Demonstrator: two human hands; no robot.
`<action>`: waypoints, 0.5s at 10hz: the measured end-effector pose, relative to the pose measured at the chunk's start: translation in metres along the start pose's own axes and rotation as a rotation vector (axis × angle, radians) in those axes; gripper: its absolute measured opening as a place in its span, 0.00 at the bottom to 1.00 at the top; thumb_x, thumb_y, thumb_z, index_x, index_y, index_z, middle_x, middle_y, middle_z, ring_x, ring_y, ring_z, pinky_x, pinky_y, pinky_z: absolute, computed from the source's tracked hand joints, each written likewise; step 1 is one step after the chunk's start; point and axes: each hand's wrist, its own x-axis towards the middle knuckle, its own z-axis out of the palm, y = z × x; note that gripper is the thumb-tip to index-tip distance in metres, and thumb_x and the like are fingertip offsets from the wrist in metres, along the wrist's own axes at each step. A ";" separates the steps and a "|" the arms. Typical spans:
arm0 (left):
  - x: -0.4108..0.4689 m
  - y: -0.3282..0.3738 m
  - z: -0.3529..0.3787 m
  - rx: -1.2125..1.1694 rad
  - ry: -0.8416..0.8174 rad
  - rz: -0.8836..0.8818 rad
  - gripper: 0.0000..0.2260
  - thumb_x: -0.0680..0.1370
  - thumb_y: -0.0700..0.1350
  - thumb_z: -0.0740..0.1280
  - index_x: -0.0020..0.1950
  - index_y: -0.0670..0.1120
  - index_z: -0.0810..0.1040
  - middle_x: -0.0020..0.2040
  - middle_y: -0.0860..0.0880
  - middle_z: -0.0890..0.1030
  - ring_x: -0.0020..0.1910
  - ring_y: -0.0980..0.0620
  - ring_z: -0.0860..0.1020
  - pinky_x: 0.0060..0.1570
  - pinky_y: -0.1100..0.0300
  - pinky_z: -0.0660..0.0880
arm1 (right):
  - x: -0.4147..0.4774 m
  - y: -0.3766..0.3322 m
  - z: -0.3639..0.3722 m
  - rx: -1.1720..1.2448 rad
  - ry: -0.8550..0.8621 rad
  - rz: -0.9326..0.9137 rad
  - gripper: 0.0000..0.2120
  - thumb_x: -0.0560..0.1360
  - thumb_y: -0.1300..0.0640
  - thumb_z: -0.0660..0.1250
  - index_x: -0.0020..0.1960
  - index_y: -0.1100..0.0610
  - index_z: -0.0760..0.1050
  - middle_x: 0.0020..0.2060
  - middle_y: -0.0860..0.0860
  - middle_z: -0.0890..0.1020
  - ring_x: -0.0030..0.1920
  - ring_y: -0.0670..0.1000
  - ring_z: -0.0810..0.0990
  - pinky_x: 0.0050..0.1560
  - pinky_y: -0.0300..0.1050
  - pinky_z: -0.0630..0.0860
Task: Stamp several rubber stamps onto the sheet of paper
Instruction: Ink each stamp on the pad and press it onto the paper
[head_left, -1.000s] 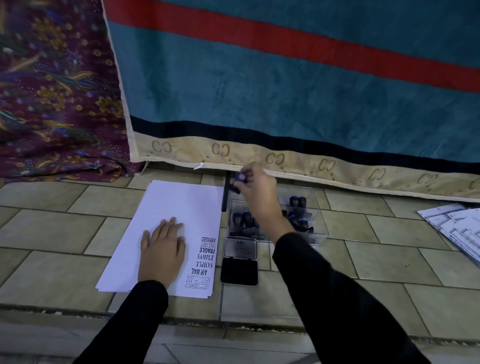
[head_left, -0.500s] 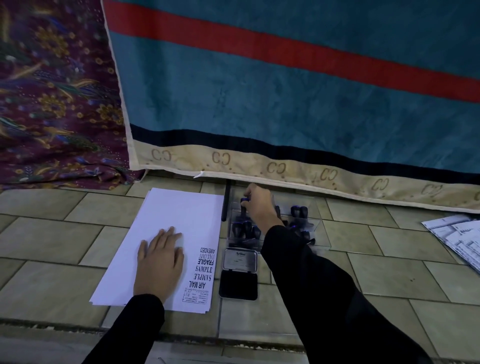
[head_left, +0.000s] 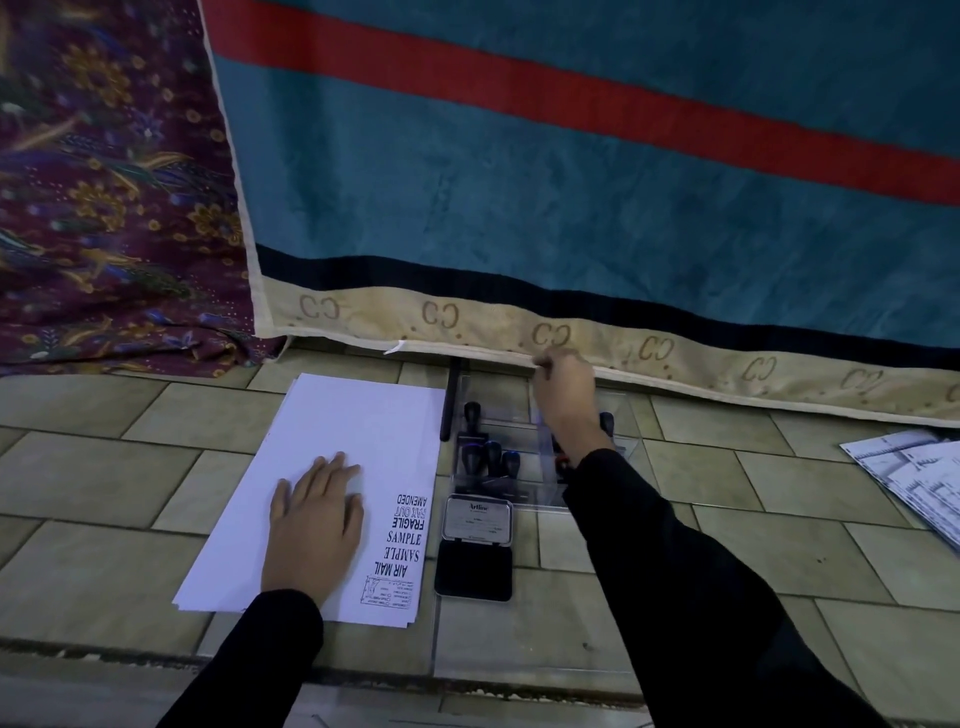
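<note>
A white sheet of paper (head_left: 353, 447) lies on the tiled floor, with several black stamp prints (head_left: 408, 535) along its right edge. My left hand (head_left: 317, 525) rests flat on it, holding nothing. To its right an open ink pad (head_left: 474, 569) lies with its lid (head_left: 477, 519) folded back. Behind the pad a clear plastic box (head_left: 626, 415) holds several dark rubber stamps (head_left: 492, 453); one stamp (head_left: 471, 413) stands alone at the back left. My right hand (head_left: 563, 395) hovers over the box's back, fingers curled down; what they touch is hidden.
A teal blanket (head_left: 571, 208) with a red stripe hangs just behind the box, and a floral cloth (head_left: 104, 182) hangs to the left. A black stick (head_left: 451, 400) lies beside the paper. Printed sheets (head_left: 914, 478) lie at the far right. A clear lid (head_left: 519, 649) lies nearest me.
My right hand held a blue-topped stamp above the box, lowered it into the box, then slid right toward the back. My left hand stayed on the paper.
</note>
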 end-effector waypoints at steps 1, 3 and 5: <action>0.000 0.000 0.001 0.002 -0.003 0.002 0.17 0.81 0.46 0.57 0.70 0.50 0.69 0.75 0.52 0.65 0.76 0.53 0.59 0.75 0.46 0.48 | 0.005 0.029 -0.015 -0.134 -0.026 0.139 0.12 0.71 0.72 0.58 0.45 0.64 0.79 0.48 0.60 0.81 0.49 0.59 0.80 0.48 0.46 0.77; 0.000 -0.001 0.001 -0.002 -0.001 0.004 0.17 0.81 0.46 0.57 0.70 0.50 0.70 0.75 0.52 0.66 0.76 0.52 0.59 0.75 0.46 0.49 | 0.000 0.035 -0.009 -0.306 -0.331 0.179 0.09 0.74 0.66 0.62 0.49 0.63 0.81 0.48 0.61 0.83 0.51 0.60 0.81 0.49 0.48 0.79; 0.002 -0.004 -0.004 -0.139 0.009 -0.020 0.16 0.80 0.44 0.60 0.68 0.52 0.72 0.74 0.55 0.67 0.75 0.55 0.59 0.75 0.51 0.45 | 0.003 0.028 -0.007 -0.299 -0.378 0.196 0.07 0.74 0.65 0.65 0.46 0.61 0.82 0.46 0.59 0.83 0.45 0.57 0.81 0.40 0.41 0.73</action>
